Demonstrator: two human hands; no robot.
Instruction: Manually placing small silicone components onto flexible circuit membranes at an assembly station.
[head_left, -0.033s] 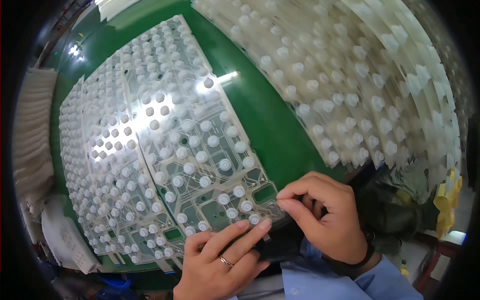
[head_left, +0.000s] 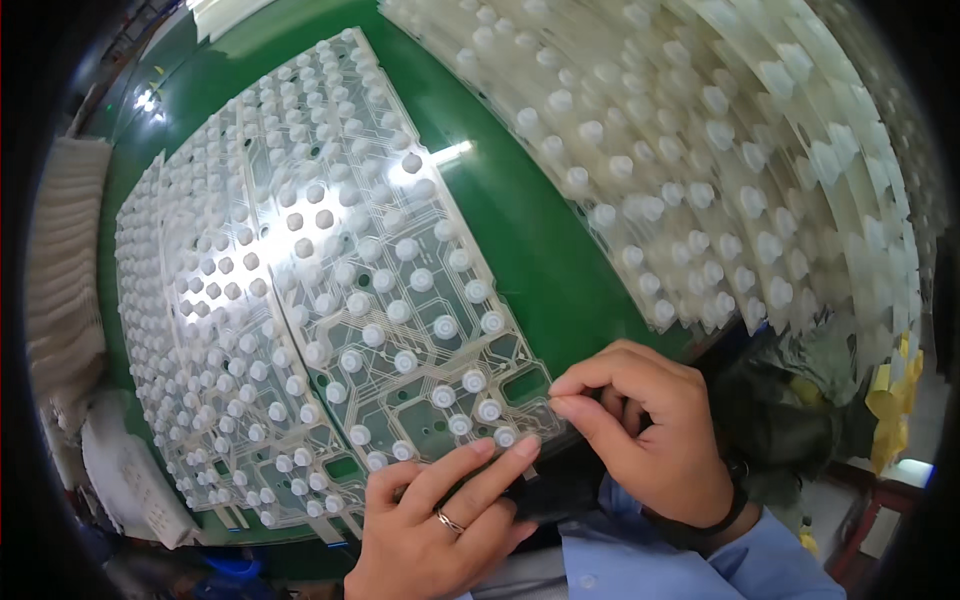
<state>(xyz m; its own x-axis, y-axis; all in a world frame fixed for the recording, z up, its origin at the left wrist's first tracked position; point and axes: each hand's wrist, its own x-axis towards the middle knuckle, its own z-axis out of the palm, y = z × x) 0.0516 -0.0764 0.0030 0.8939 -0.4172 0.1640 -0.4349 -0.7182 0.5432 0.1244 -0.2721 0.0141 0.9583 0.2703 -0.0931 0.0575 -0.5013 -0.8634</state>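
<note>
The person's two hands are apart from each other at the near edge of a translucent sheet with white domes (head_left: 445,327). The left hand (head_left: 440,520), wearing a ring (head_left: 450,521), has its fingers stretched out, index and middle fingertips resting at that edge. The right hand (head_left: 650,420) has thumb and forefinger tips brought together at the sheet's near right corner; whether they clamp its thin edge cannot be told, and its other fingers are curled, partly hidden. The sheet lies in front of the hands, a second domed sheet (head_left: 240,375) beside it on the left. Glare washes out the middle of both, and the left hand covers part of the near edge. To the right, a fanned stack of similar sheets (head_left: 690,170) blurs toward the rim, its layers hard to count. The sheets lie on a glossy green surface (head_left: 540,230), bare in a strip between them and the stack. Far left stands a pale layered pile (head_left: 70,270), cut off by the dark rim. At the right, beyond the blue sleeve (head_left: 770,560), hangs something yellow (head_left: 892,400), too indistinct to identify
</note>
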